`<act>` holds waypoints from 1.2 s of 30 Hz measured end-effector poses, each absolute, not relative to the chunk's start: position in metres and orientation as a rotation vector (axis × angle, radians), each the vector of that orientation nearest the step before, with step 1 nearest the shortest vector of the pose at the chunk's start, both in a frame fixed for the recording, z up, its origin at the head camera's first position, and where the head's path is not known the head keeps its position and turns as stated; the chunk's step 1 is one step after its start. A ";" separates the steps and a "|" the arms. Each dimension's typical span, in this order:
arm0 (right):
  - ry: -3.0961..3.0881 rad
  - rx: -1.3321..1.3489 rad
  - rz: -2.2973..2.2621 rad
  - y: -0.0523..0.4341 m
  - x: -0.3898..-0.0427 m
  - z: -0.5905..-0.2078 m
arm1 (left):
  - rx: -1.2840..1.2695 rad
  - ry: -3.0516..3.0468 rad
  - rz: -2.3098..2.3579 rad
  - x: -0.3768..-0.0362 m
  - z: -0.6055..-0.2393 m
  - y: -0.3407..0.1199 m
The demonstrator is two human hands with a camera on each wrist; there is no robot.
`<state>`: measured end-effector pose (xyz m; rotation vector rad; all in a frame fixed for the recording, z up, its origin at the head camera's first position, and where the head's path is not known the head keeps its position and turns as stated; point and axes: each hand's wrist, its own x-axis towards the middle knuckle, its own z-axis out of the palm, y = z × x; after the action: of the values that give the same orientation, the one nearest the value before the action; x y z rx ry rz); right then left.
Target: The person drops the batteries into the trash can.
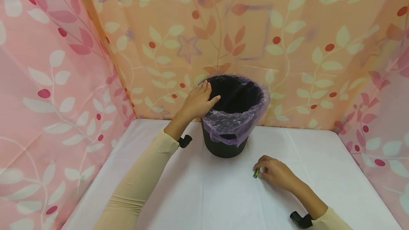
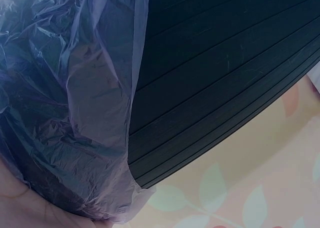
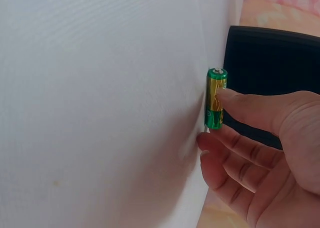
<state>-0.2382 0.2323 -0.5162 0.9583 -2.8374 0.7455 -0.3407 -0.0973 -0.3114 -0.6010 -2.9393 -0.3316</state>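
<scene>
A black bin [image 1: 225, 150] stands on the white-covered table, lined with a thin purple plastic bag [image 1: 230, 123] folded over its rim. My left hand [image 1: 198, 100] rests on the left side of that rim, fingers fairly straight and thumb apart. In the left wrist view, the crinkled bag [image 2: 100, 108] hangs over the bin's ribbed wall [image 2: 210, 73], and only part of the hand shows at the lower left corner. To the right in front of the bin, my right hand [image 1: 276, 173] pinches a green and gold battery [image 3: 216, 98] by thumb and fingers, close to the tabletop.
White cloth [image 1: 179, 194] covers the table. Behind it hangs an orange leaf-patterned curtain [image 1: 220, 20], with pink leaf-patterned curtains [image 1: 48, 81] at both sides. A black wrist device [image 1: 301, 219] shows at the right wrist and another [image 1: 185, 141] at the left.
</scene>
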 end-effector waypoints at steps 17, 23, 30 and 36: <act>-2.903 0.912 0.678 0.227 -0.235 -0.515 | -0.593 -2.955 -0.321 -0.340 -0.309 -0.097; -2.925 0.950 0.675 0.227 -0.235 -0.514 | -0.597 -2.955 -0.331 -0.338 -0.308 -0.097; -2.968 0.961 0.743 0.230 -0.236 -0.512 | -0.602 -2.963 -0.335 -0.338 -0.307 -0.096; -2.981 0.909 0.868 0.232 -0.237 -0.508 | -0.599 -2.961 -0.337 -0.338 -0.308 -0.097</act>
<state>-0.2373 0.2321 -0.5076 0.9093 -2.9811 0.8679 -0.3381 -0.0972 -0.3079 -0.5985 -2.9613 -0.3372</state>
